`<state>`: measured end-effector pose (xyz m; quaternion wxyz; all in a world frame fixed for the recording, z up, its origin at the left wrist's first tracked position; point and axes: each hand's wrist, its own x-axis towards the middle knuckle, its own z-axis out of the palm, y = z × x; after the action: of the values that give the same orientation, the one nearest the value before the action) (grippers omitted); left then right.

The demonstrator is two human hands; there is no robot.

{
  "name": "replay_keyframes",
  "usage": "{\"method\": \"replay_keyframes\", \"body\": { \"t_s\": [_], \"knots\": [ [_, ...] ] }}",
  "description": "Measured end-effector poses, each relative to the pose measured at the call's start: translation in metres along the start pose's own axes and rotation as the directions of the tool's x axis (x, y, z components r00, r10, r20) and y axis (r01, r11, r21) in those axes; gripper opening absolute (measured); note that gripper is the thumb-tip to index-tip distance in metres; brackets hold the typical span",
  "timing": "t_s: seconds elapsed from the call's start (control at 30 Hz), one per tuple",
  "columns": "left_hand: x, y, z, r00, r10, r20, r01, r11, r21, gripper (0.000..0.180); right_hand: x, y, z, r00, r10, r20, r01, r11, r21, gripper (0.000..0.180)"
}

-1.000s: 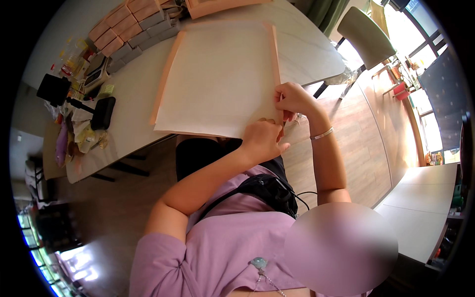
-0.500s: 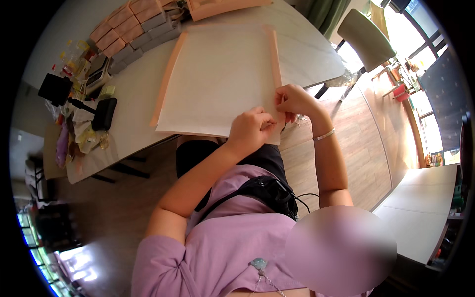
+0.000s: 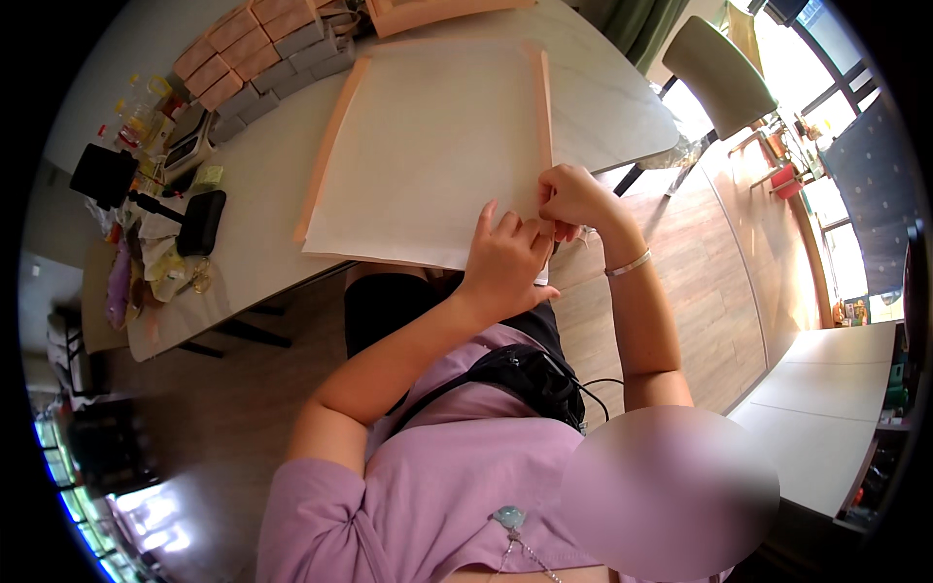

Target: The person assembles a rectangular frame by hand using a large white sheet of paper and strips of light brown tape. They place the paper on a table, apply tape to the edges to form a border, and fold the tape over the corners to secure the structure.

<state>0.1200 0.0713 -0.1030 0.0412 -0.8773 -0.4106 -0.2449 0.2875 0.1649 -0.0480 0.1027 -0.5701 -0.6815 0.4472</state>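
Observation:
A large white sheet of paper lies on the marble-patterned table, with peach-coloured strips along its left and right sides. Its near edge reaches the table's front edge, above my lap. My left hand rests over the near right corner, fingers spread and thumb stretched out to the right. Close beside it, my right hand is closed in a pinch at the right edge of the paper. The palm side of the left hand and the corner under it are hidden.
Stacked peach and grey boxes stand at the back left, near a peach tray-like piece. On the left are a black phone stand, a white device and bottles. A chair stands at the far right.
My left hand has opened from a closed grip, spreading its fingers, and has moved slightly right toward the corner. The right hand stays at the paper's edge, barely shifted.

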Motion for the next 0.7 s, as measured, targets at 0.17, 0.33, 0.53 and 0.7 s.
{"method": "replay_keyframes", "body": {
  "t_s": [0.17,0.33,0.53,0.7],
  "knots": [
    [-0.004,-0.012,0.015,0.996,-0.009,-0.093,0.002,0.997,-0.074,0.051,0.008,0.010,-0.001,0.997,-0.077,-0.017,0.076,0.996,-0.046,0.005],
    [-0.009,-0.020,0.000,0.950,0.292,-0.107,-0.289,0.956,0.045,0.023,0.008,0.006,-0.002,0.999,-0.005,0.037,0.002,0.997,0.079,0.004],
    [0.001,-0.034,-0.012,0.989,0.142,-0.041,-0.148,0.950,-0.275,0.011,0.004,0.008,-0.004,0.999,-0.013,0.036,0.011,0.997,0.071,0.005],
    [0.013,-0.050,0.000,0.999,0.027,-0.043,-0.040,0.938,-0.343,0.012,0.006,0.007,-0.005,0.999,-0.006,0.043,0.004,0.998,0.057,0.005]
  ]
}}
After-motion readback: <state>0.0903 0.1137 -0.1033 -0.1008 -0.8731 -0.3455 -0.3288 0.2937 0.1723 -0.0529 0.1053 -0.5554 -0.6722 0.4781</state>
